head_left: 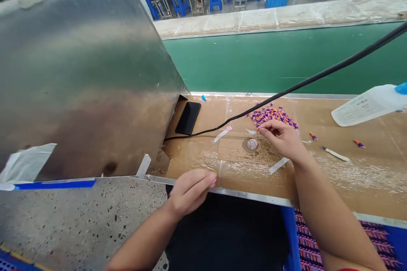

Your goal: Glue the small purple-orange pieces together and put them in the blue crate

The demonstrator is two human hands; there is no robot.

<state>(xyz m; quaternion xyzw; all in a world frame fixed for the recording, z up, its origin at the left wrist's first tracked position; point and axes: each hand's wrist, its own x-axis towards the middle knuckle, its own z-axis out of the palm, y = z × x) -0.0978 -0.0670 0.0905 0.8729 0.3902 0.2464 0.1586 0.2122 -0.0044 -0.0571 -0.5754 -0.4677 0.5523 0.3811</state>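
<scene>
My right hand [282, 140] reaches over the bench, thumb and forefinger pinched at the near left edge of a pile of small purple-and-orange pieces [274, 115]. What lies between those fingertips is too small to make out. Below them, a small round clear dish or lump [252, 144] sits on a wet-spotted cardboard sheet [230, 152]. At the bench's front edge, my left hand [192, 190] is closed, its fingertips together. A bit of pink shows at the tips, too small to name.
A black cable [305, 81] crosses above the bench near a phone [188, 117]. To the right lie a thin knife-like tool [335, 153], two loose pieces and a white bottle [365, 105]. A metal housing [95, 84] walls the left; a green belt [270, 61] runs behind.
</scene>
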